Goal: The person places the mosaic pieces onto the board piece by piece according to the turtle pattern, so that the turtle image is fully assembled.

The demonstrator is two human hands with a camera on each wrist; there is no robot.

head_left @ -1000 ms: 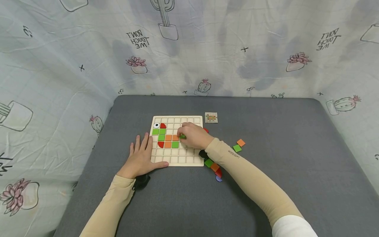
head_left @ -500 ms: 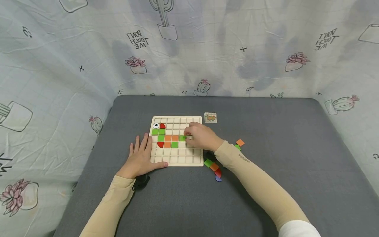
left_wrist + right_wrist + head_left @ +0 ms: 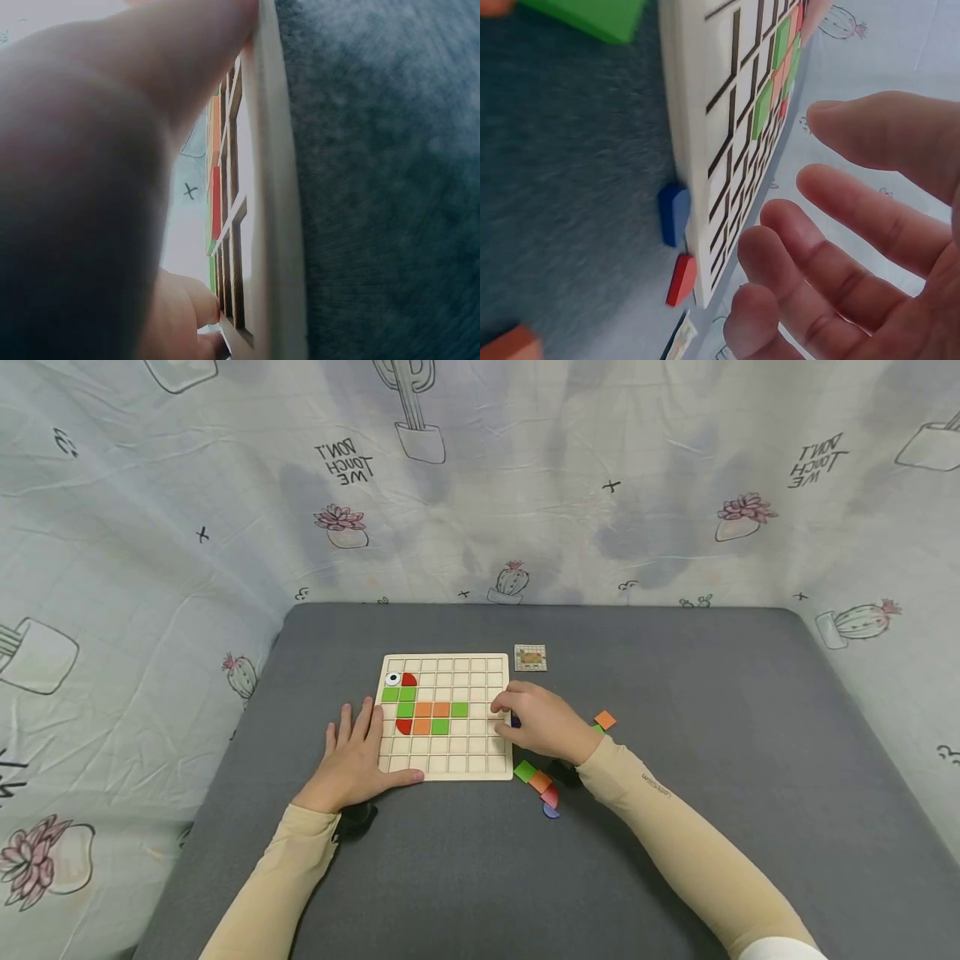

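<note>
A pale grid board [image 3: 472, 766] lies on the grey table, bearing green, orange and red tiles and a white eye piece [image 3: 393, 679]. My left hand [image 3: 347, 768] rests flat at the board's left edge with fingers spread, its thumb at the front edge. Over the board's right edge hovers my right hand [image 3: 546, 724], fingers relaxed and holding nothing. The rightmost placed tile is a green square [image 3: 459, 710]. In the right wrist view, a blue piece [image 3: 673, 215] and a red piece [image 3: 681, 280] lie beside the board, largely hidden by the hand from above.
Right of the board's front corner lie a green square [image 3: 525, 771], an orange square [image 3: 540, 782], a red piece [image 3: 551, 796] and a purple piece [image 3: 551, 810]. Another orange square [image 3: 605, 720] lies farther right, partly over a green one. A small pattern card [image 3: 531, 657] sits behind.
My right hand has let go of the green square in its grid cell and moved right to the board's edge. The left hand stays in place.
</note>
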